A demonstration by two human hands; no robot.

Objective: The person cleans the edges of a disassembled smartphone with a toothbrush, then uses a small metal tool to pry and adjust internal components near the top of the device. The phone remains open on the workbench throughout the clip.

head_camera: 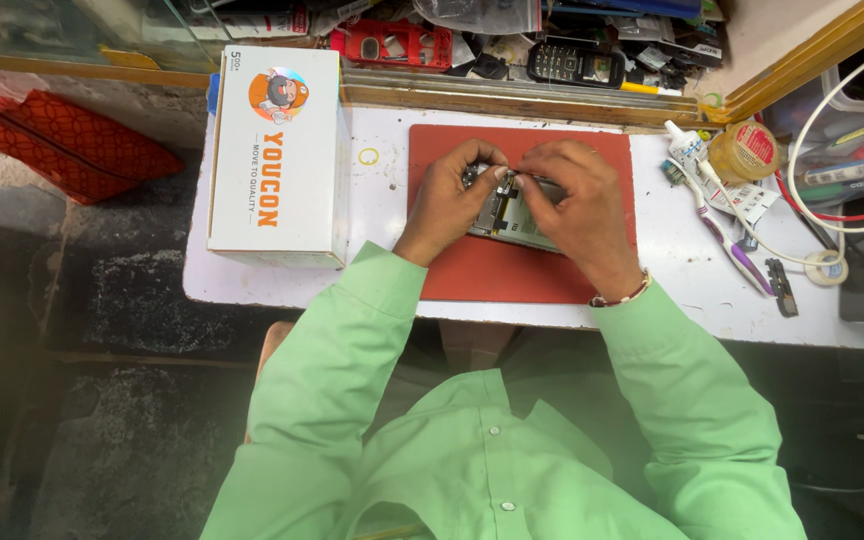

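**Asha:** On the red mat (512, 275), what are the two hands doing?

**Ben:** They are holding an opened phone (508, 212) with its inside parts showing. The left hand (449, 203) is closing its grip on the phone's left end. The right hand (582, 210) is covering the phone's right end, and its fingers are curling around it too. The fingertips of both hands are almost meeting over the top of the phone.

**Asha:** Where is the phone sitting?

**Ben:** It is lying near the middle of the mat, a bit toward the far edge. The mat is resting on the white counter (382, 200).

**Asha:** What is sitting to the left of the mat?

**Ben:** A big white box (277, 155) with orange letters is standing just beside it.

**Asha:** And on the right side?

**Ben:** A small glue bottle (685, 143) and a round yellow jar (743, 150) are sitting near the mat's far corner. A toothbrush (727, 240) with a purple handle is lying close to them. A white cable (802, 190) is looping over that end of the counter.

**Asha:** Is anything lying past the counter?

**Ben:** Yes, a red phone frame (392, 45) and a black button phone (574, 63) are lying in a messy pile of parts.

**Asha:** What is the person wearing?

**Ben:** A light green shirt (492, 450), and a bracelet (622, 297) is showing on the right wrist.
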